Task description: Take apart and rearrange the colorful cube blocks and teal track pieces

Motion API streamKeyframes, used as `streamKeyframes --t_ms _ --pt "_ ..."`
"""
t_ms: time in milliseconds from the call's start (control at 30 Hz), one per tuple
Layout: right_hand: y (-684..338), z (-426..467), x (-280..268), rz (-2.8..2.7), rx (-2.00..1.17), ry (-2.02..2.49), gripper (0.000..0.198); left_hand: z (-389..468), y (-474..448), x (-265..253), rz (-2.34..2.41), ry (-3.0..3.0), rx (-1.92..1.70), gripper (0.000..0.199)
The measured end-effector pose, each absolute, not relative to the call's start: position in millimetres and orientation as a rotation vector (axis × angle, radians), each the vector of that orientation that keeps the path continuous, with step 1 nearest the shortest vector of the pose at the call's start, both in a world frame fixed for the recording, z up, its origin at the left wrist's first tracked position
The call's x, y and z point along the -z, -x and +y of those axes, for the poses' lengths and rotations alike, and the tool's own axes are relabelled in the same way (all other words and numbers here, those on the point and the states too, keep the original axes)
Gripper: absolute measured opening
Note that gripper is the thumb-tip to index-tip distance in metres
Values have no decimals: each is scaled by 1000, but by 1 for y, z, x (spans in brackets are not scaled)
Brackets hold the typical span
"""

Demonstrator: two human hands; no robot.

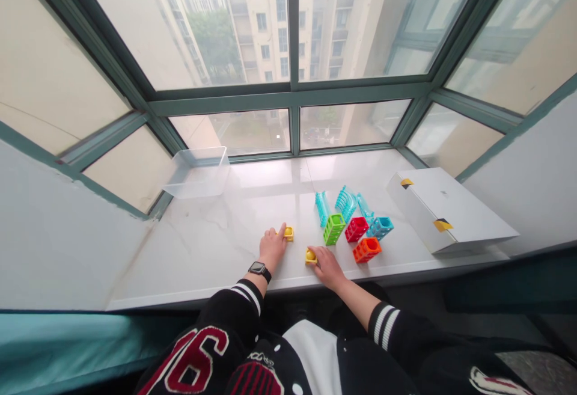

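A black jacket (356,365) is worn over a white top (311,344). Both cuffs are banded with white stripes (385,326). The left sleeve (220,311) is marked with a dark-red, white-edged numeral (205,368), read as 6. White round snaps (297,389) are fitted at the front, near a red striped patch (256,381) and white lettering (261,359). A dark, square-faced watch (259,268) is strapped on at the left wrist (269,257).
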State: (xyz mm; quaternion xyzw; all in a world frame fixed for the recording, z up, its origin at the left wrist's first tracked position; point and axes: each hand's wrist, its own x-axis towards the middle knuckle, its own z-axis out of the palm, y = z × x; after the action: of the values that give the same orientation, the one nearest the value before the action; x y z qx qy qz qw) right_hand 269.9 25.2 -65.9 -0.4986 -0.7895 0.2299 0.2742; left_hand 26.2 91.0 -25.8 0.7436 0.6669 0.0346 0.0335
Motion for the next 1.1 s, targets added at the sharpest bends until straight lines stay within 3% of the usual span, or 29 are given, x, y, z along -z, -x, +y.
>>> streamKeyframes --t_ms 200,500,1100 --pt "-271 24 69 -2114 -613 1349 51 99 -29 27 2100 -2196 -256 48" --pt "-271 23 76 -2093 -575 1312 50 92 -24 22 2034 -2270 -178 35" --pt "-267 24 74 -2113 -516 1351 53 89 -17 19 2026 -2185 -83 53"
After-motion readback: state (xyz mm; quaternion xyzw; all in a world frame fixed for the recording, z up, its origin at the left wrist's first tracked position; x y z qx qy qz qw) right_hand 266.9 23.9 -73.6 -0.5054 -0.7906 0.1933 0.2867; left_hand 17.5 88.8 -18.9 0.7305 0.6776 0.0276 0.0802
